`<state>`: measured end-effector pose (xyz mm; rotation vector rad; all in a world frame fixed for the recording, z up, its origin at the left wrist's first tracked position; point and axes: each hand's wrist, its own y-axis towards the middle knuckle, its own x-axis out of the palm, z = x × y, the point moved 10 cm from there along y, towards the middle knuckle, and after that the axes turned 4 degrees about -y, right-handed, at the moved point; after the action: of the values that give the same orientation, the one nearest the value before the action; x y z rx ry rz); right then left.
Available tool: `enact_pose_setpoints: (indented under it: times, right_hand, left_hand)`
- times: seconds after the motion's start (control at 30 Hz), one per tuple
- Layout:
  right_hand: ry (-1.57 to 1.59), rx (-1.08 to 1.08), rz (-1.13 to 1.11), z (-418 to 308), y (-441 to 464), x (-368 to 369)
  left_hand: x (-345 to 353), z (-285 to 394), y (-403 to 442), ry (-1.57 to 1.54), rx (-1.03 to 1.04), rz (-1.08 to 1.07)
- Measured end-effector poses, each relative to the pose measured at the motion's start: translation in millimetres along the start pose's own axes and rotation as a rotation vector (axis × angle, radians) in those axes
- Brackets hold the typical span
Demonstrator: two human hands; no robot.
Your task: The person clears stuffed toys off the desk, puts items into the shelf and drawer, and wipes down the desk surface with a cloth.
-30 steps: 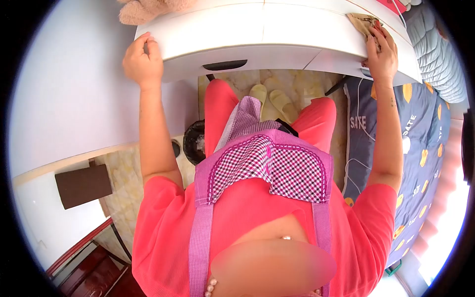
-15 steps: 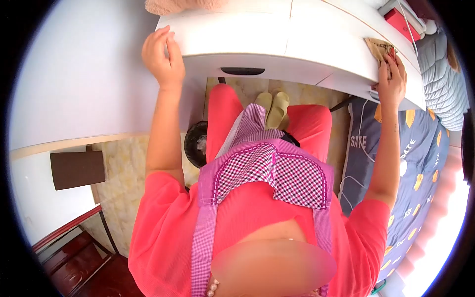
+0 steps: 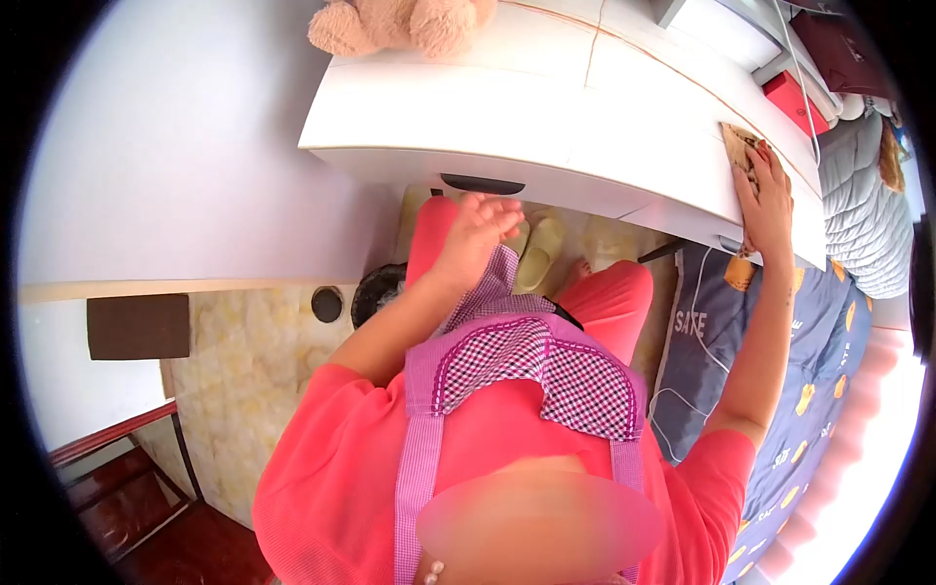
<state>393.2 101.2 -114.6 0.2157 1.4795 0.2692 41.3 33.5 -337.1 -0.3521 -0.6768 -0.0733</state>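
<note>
My right hand [image 3: 767,207] rests at the right end of the white desk [image 3: 439,107], its fingers over a brown patterned cloth [image 3: 738,148] with a touch of red. Most of that cloth is hidden under the palm and fingers. In front of the desk, just below the black handle [image 3: 483,184] of a drawer, hovers my left hand [image 3: 475,239]. Its fingers are loosely bent and slightly apart, and nothing shows in them. The left hand is above my lap, near the purple checked apron [image 3: 526,341].
A pink-brown plush toy [image 3: 400,24] sits on the desk's far left. A red box [image 3: 795,102] and a grey quilted item [image 3: 863,205] are at the right. Dark printed bedding [image 3: 780,390] lies right of me. A black bin [image 3: 375,292] stands by my left leg.
My left hand has come off the desk's left edge, down and right to the front of the drawer. My right hand stays on the cloth. The view has shifted, showing more of the plush toy.
</note>
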Motion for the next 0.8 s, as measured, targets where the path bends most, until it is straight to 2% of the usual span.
enact_pose_setpoints:
  times: [0.03,0.17,0.3,0.4,0.5,0.63,0.67,0.77,0.8]
  right_hand:
    - [-0.035,0.014,-0.003,1,7,3]
    - [-0.112,0.027,-0.012,-22,32,15]
    - [-0.136,0.0,-0.001,-47,50,26]
    - [-0.118,-0.016,0.002,-53,53,31]
    - [-0.074,-0.015,-0.002,-43,52,35]
    - [-0.051,0.004,-0.034,-33,54,39]
    - [-0.063,0.017,-0.043,-32,55,39]
    - [0.018,0.008,-0.036,-24,63,50]
    - [0.064,-0.001,-0.027,-19,67,55]
  left_hand:
    - [2,11,4,0.01,0.044,-0.015]
    - [0,1,12,-0.585,-0.136,-0.079]
    - [-4,-20,9,-0.722,-0.213,-0.028]
    - [-11,-28,-19,-0.56,-0.146,-0.027]
    - [-1,-20,-54,-0.279,-0.137,-0.114]
    - [-14,-29,-89,-0.037,-0.276,-0.159]
    - [-14,-26,-96,-0.016,-0.283,-0.227]
    - [-27,-15,-120,0.366,-0.369,-0.219]
    - [-25,-5,-122,0.598,-0.284,-0.357]
